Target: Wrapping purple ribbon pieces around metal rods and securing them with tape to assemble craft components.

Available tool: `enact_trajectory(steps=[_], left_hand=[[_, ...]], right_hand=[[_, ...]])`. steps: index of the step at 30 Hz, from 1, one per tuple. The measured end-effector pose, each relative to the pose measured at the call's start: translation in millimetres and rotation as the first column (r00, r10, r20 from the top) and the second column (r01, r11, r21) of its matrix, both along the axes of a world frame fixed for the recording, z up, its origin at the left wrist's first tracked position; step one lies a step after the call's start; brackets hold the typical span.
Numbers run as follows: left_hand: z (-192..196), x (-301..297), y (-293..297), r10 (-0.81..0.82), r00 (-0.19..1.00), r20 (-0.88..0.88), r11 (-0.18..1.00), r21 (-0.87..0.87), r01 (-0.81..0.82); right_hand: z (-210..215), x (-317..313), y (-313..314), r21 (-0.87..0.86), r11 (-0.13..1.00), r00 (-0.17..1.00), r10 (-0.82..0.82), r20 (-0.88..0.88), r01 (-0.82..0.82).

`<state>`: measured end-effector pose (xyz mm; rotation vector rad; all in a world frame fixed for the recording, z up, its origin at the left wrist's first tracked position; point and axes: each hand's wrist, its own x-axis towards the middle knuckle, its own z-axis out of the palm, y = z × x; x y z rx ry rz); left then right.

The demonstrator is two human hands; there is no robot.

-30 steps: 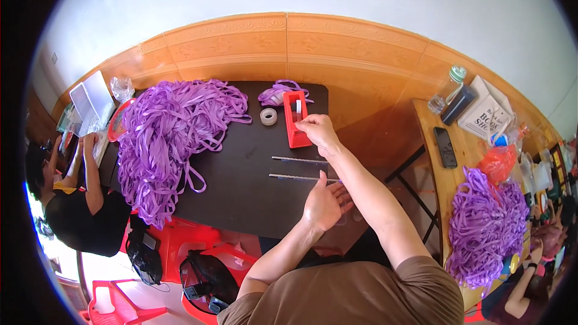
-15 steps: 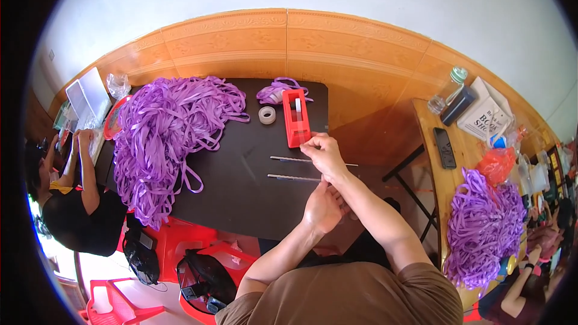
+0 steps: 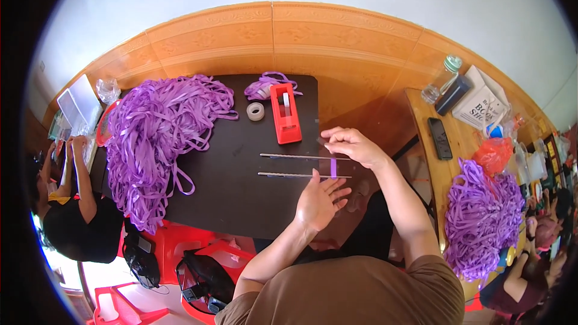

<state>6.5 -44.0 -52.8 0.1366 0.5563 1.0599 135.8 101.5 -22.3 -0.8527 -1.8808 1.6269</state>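
On the black table two thin light strips lie side by side, and a short purple ribbon piece crosses their right ends. My left hand rests flat and open at the table's near edge, fingertips by the lower strip and the purple piece. Just above the upper strip my right hand hovers, its fingers pinched on what looks like a small piece of clear tape. A red tape dispenser and a roll of tape stand farther back.
A big heap of purple ribbons covers the table's left half, a small bundle at the back. The wooden table at right holds a phone, bottle, book and another purple heap. A seated person is left; red stools below.
My right hand left the red tape dispenser and came toward me to the strips' right ends. My left hand slid right along the table edge to the purple piece.
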Motion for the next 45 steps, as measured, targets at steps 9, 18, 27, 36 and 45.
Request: enact_trajectory(steps=[9,18,27,36,45], left_hand=[[-1.6,1.1,1.6,-0.003,1.000,-0.023,1.000,0.015,0.003],[-3.2,1.4,1.1,-0.002,1.000,-0.025,1.000,0.028,0.002],[-0.2,2.5,1.1,0.016,0.999,-0.047,1.000,0.000,-0.016],[-2.2,3.2,0.8,0.012,0.998,-0.059,1.000,0.020,-0.010],[-0.7,2.4,-0.1,0.010,1.000,-0.022,1.000,0.025,-0.009]], right_hand=[[-28.8,36.8,0.4,-0.042,0.979,0.967,0.203,0.154,-0.199],[-39.8,35.3,6.7,-0.045,0.966,0.951,0.260,0.165,-0.256],[-35.1,22.7,-1.8,0.265,0.940,0.961,0.154,0.230,-0.214],[-53.4,24.9,-1.4,0.319,0.941,0.956,0.020,0.291,-0.116],[-9.8,-5.1,-36.5,0.583,0.806,0.649,-0.390,0.653,-0.103]])
